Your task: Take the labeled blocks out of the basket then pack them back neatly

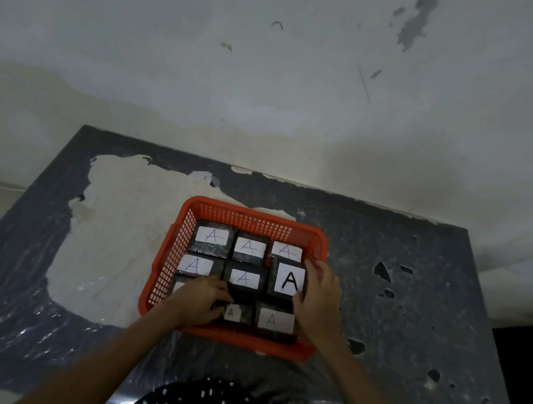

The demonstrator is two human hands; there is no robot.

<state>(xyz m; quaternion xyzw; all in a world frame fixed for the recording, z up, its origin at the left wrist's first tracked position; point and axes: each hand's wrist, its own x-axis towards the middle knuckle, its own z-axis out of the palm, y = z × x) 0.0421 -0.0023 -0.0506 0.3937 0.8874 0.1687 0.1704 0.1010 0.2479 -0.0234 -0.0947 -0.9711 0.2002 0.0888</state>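
Blocks in basket; hands: L flat on one, R clamps bold-A block.

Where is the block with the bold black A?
In the head view, the bold-A block sits in the orange basket, middle row, right end, gripped by the right hand.

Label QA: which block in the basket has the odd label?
The block at the right end of the middle row, under the right hand. Its A is thick, bold black; the other labels show thin, faint letters.
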